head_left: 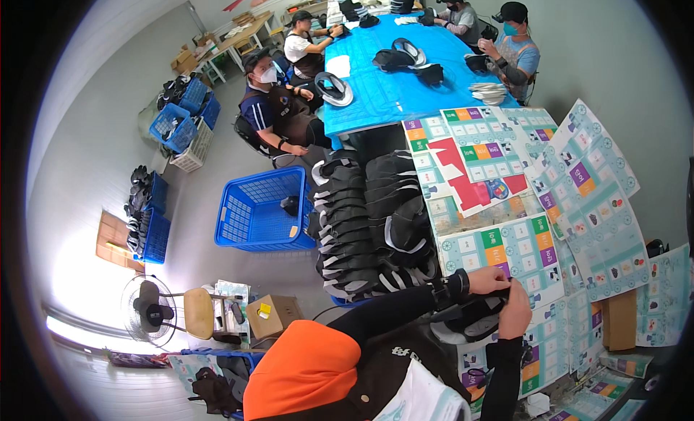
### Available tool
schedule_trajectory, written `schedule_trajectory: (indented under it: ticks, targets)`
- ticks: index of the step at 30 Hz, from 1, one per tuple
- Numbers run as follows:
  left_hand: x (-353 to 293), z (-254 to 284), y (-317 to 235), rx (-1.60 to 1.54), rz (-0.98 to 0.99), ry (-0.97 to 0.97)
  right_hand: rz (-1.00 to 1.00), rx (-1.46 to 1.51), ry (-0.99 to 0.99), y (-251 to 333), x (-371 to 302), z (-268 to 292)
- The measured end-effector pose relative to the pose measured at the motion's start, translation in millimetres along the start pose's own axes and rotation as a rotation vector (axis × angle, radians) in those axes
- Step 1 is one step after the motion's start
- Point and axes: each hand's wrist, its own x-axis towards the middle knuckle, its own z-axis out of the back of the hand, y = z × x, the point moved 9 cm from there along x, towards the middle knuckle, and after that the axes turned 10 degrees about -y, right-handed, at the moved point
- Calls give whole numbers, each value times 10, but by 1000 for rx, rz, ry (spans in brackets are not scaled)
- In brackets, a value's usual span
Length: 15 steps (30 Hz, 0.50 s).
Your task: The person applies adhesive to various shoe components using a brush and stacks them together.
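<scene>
A black and grey fabric piece, looking like a shoe upper (473, 321), lies over the printed sheets in front of me. My left hand (489, 280) reaches across from the left, its fingers pinched at the piece's upper edge. Close by, my right hand (515, 312) is closed at the right end of the same edge. Their fingertips nearly meet, and whatever small thing may be between them is hidden. Scissors with dark loop handles (477, 377) lie beside my right forearm. Just left of the work surface stand stacked black and grey shoe uppers (343, 229).
A blue crate (264, 236) stands on the floor to the left, near a fan (148, 312) and a cardboard box (273, 316). Ahead, several people sit around a blue-covered table (390, 95). Printed sheets (499, 240) cover my table and hang off its right side.
</scene>
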Motion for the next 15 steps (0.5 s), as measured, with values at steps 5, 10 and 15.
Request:
schedule_trajectory:
  ticks: [5, 10, 15]
  targets:
    - [-387, 787, -28, 144, -181, -179, -527, 278, -236, -1053, -507, 3]
    - [-677, 471, 52, -134, -31, 29, -810, 381, -243, -1590, -1202, -312]
    - [-536, 478, 306, -7, -200, -385, -469, 301, -525, -864, -841, 418]
